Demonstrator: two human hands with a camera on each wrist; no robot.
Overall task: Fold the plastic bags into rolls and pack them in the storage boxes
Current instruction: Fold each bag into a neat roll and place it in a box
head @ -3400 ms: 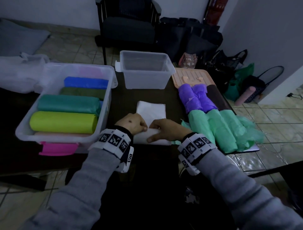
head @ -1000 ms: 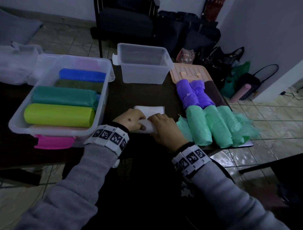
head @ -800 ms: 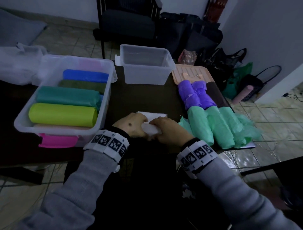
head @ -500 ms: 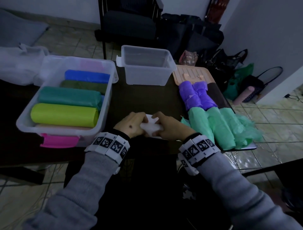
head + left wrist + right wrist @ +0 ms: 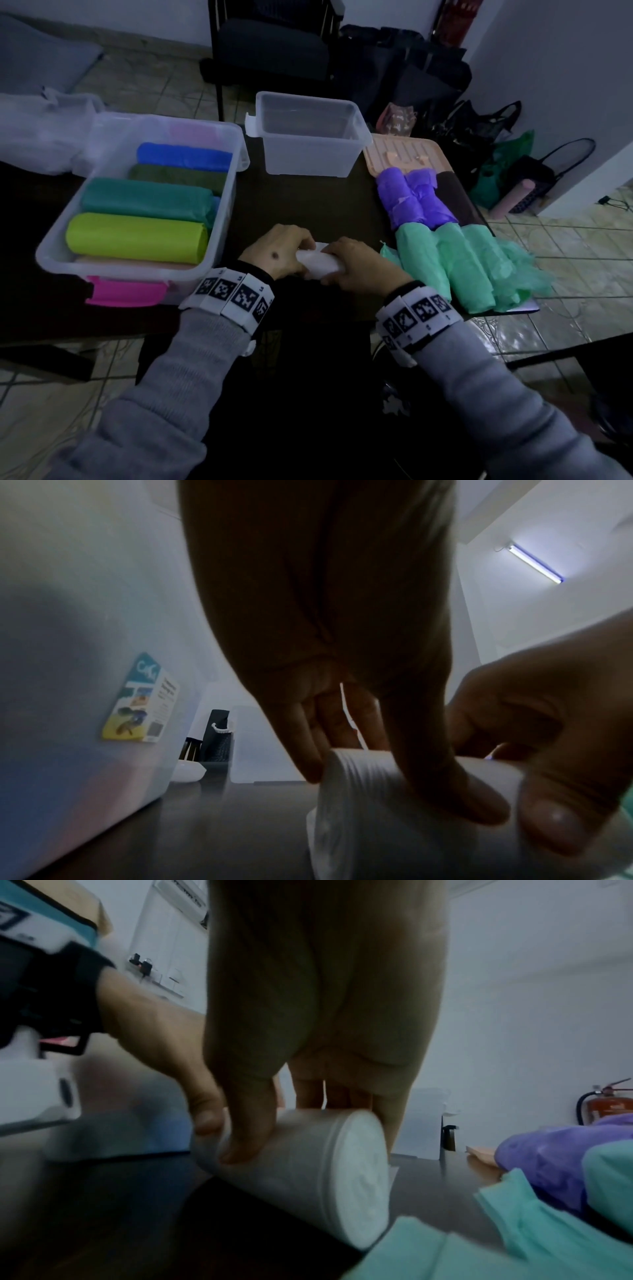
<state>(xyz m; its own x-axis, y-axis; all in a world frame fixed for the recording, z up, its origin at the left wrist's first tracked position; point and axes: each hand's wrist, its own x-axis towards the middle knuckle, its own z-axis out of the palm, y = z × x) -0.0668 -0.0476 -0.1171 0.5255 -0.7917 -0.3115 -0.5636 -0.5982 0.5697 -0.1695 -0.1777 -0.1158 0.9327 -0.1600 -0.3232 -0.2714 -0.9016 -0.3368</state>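
A white plastic bag, rolled into a thick roll (image 5: 317, 263) (image 5: 404, 807) (image 5: 308, 1175), lies on the dark table (image 5: 301, 202) near its front edge. My left hand (image 5: 277, 251) (image 5: 342, 723) grips the roll's left end, thumb in front and fingers behind. My right hand (image 5: 356, 269) (image 5: 301, 1096) grips its right end the same way. A big clear storage box (image 5: 226, 219) at the left holds lime, teal, dark green and blue rolls. A smaller clear box (image 5: 308, 154) stands empty behind the hands.
Purple rolls (image 5: 411, 198) and light green rolls (image 5: 455, 267) lie in a row at the right on the table, by a peach lid (image 5: 404, 154). A pink lid (image 5: 126, 293) sticks out under the big box. White bags (image 5: 37, 133) lie far left. Chair and dark bags stand behind.
The flat white sheet ahead of the hands has been wound up: the roll grew thick and no flat tail shows beyond it now. Both hands stayed on the roll.
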